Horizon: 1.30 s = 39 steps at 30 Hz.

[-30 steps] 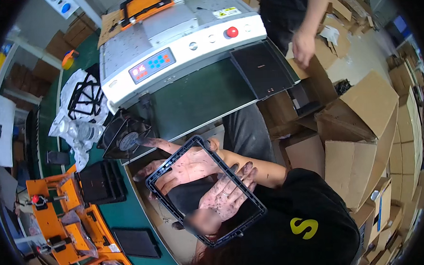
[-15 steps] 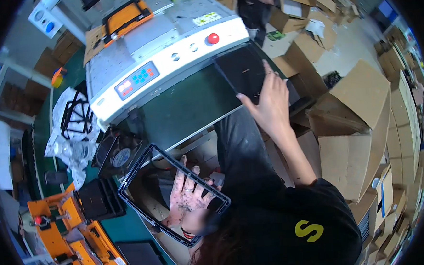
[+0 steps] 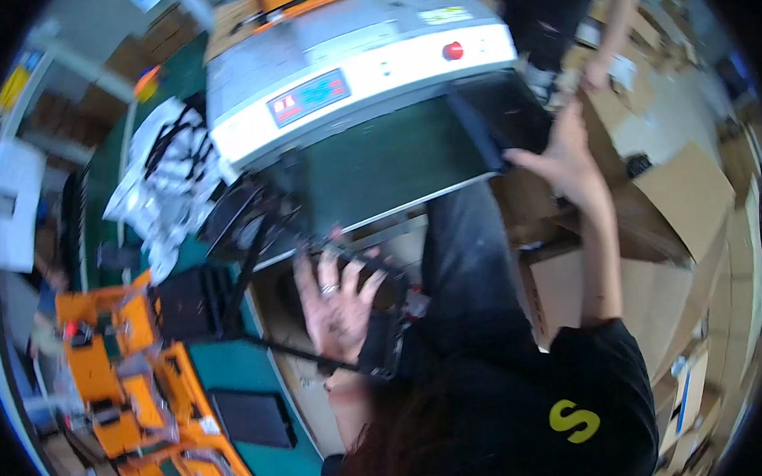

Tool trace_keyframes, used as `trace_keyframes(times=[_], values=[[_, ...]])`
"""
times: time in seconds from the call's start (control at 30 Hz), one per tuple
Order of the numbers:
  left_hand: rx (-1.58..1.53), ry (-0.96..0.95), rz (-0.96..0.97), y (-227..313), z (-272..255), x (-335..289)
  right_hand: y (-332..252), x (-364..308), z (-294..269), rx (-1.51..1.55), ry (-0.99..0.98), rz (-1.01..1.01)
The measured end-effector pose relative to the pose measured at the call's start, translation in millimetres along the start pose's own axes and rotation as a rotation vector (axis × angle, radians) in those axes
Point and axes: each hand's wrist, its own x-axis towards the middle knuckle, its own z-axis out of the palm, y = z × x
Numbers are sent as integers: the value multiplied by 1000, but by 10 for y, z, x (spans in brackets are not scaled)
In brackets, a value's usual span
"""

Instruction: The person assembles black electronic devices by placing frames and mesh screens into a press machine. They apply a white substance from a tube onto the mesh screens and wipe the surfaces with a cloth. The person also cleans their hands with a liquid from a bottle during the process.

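Note:
My left hand is palm up with its fingers spread. It bears a thin rectangular black plastic frame, whose bars pass over the fingers and beside the wrist. Motion blurs part of the frame. With my right hand, I grip the right end of a flat black panel, thumb at its near edge and fingers toward the far side. The panel is at the right end of a dark green surface, in front of a white machine with buttons and a display.
A small fan and a plastic bag lie left of the machine. Orange fixtures, stacked black parts and a dark flat panel occupy the left bench. Cardboard boxes crowd the right. Another person's hand is beyond the machine's right end.
The view has swung, shifting the scene rightward. The frame has tilted and turned around my left hand. My right hand remains at the panel's right end. The other person's arm now shows lower.

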Motion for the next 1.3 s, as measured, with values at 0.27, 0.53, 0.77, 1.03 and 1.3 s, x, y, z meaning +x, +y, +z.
trace_keyframes(times=[0.27,0.53,0.77,1.03,1.3], values=[[-81,-184,43,-32,-19,145,-1191,-470,-164,1074,-290,-27],[-61,-282,14,-119,-46,38,-1702,-778,163,949,-328,-261],[-39,-312,27,-181,13,205,-1701,-840,195,882,-310,-293],[-12,-324,14,-184,25,170,-1734,-877,135,816,-305,-328],[45,-333,-7,-214,2,121,-1749,-904,139,834,-314,-296]])
